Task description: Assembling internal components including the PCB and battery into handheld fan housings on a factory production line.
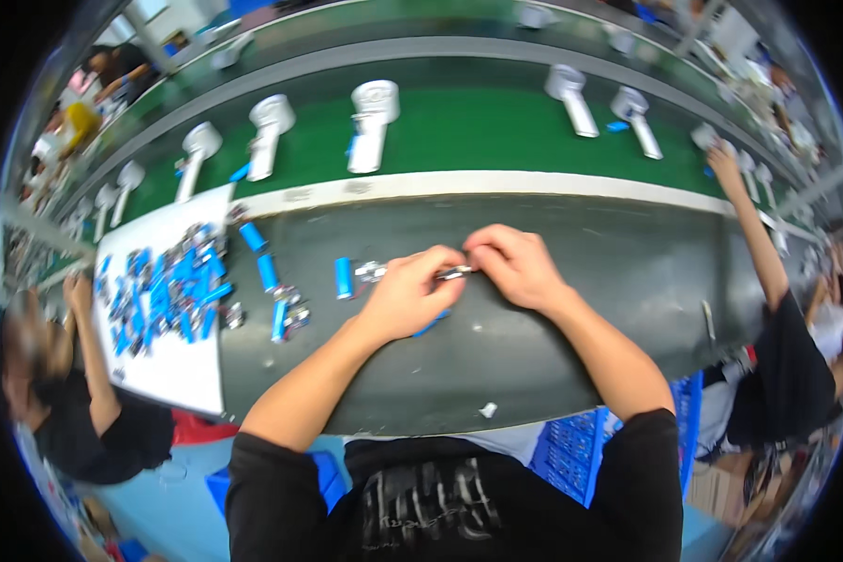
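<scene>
Mid-assembly, it seems — the left hand and right hand pinch a small metal part between fingertips over the dark workbench, a blue cell under the left palm — seating it likely needs steady alignment.

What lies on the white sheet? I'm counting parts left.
On the white sheet lies a loose heap of blue cylinders mixed with small metal pieces. Whatever is under the heap is covered, and the pieces are too small to count.

White handheld fans lined on green conveyor belt beyond hands. White sheet piled with blue cylinders far left of hands. Blue crate below right forearm.
</scene>
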The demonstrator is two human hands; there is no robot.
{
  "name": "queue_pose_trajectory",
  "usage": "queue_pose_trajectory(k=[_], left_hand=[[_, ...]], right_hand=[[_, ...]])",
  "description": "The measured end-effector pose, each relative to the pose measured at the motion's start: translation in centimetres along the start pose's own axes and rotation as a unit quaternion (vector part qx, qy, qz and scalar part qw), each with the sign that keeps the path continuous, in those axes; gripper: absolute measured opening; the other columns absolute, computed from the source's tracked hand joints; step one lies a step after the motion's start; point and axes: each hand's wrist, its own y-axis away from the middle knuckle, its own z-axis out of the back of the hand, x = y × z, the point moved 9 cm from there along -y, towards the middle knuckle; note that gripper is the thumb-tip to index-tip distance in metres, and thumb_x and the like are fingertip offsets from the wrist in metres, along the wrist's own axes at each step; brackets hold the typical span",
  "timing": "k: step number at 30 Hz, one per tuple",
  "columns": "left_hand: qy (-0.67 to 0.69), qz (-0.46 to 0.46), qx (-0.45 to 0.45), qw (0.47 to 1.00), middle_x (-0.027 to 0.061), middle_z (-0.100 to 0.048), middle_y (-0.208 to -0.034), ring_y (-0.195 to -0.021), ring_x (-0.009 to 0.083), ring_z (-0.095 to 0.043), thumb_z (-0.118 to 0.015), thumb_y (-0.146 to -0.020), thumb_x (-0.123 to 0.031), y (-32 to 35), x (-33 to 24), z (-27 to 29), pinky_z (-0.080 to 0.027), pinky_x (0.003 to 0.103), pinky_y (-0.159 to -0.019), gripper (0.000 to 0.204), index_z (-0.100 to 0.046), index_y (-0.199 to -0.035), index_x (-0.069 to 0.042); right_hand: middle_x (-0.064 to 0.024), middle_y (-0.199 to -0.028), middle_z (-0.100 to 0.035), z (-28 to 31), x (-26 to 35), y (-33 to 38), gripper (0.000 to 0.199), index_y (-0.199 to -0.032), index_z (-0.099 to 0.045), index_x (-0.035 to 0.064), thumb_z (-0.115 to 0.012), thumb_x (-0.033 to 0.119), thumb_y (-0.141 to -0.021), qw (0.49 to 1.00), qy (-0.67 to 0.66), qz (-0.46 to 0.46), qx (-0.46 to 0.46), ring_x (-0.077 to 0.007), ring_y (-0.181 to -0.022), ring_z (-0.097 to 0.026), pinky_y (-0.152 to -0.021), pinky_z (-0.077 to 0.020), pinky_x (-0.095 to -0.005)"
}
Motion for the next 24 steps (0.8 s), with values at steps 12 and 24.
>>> queue_pose_trajectory(k=[12, 24], left_hand=[[-0.025, 0.017, 0.006, 1.0, 0.0027, -0.065, -0.078, -0.059, 0.0077, -0.052, -0.068, -0.08, -0.006, -0.4, -0.3, -1.1, -0.045, 0.023, -0.057, 0.022, -0.065, -0.102, -0.002], [-0.027, 0.035, 0.012, 0.999, 0.0049, -0.071, -0.087, -0.063, 0.0071, -0.054, -0.067, -0.083, -0.006, -0.5, -0.2, -1.9, -0.046, 0.023, -0.06, 0.027, -0.061, -0.108, -0.001]], right_hand=[[-0.0101, -0.079, -0.064, 0.3, 0.6, 0.6, 0.009, -0.094, -0.062, 0.0029, -0.057, 0.009, -0.09, 0.997, 0.029, 0.07, 0.025, -0.0271, -0.078, -0.061, -0.069, -0.0491, -0.0385], [-0.0104, -0.079, -0.064, 0.8, -0.1, 0.8, 0.011, -0.089, -0.059, 0.0028, -0.055, 0.013, -0.09, 0.999, 0.018, 0.029, 0.04, -0.029, -0.08, -0.061, -0.073, -0.0492, -0.0411]])
